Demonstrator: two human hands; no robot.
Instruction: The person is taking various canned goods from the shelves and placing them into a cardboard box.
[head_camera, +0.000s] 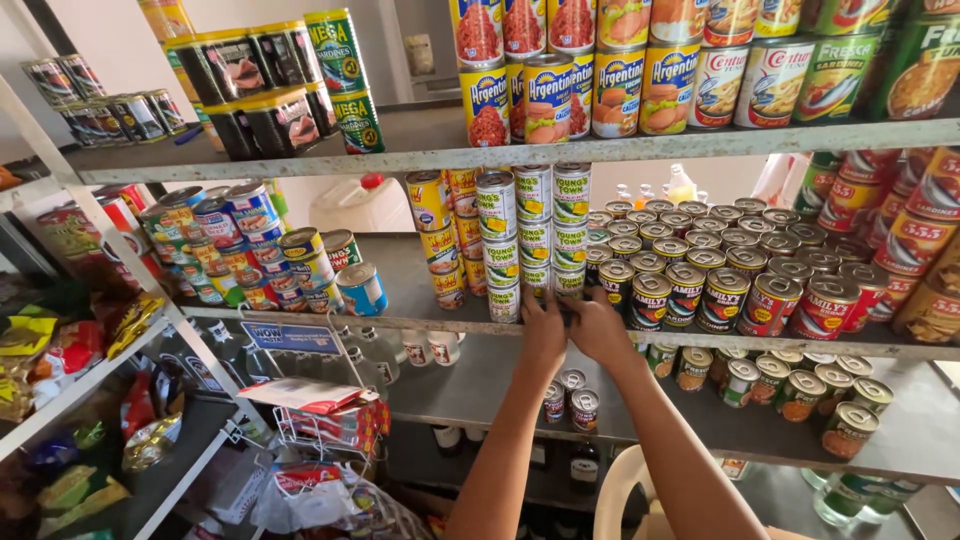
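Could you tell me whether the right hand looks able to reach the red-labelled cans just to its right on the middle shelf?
Probably yes: the right hand is already at the shelf edge, and the red-labelled cans stand in the open front row with nothing between.

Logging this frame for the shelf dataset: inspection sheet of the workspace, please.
Surface: grey metal shelf, middle tier of a stocked rack.
Job's things: stack of green-and-white cans at the shelf's front edge; both hands are at its lowest cans.
Clutter: dark-labelled cans in rows to the right; blue-labelled cans to the left; one blue can lies on its side.
Grippers: left hand and right hand side by side at the stack's base; grip hidden by their backs.
Cables: nothing seen.
Surroundings: more cans on the top shelf; snack packets on a side rack; white plastic chair below.
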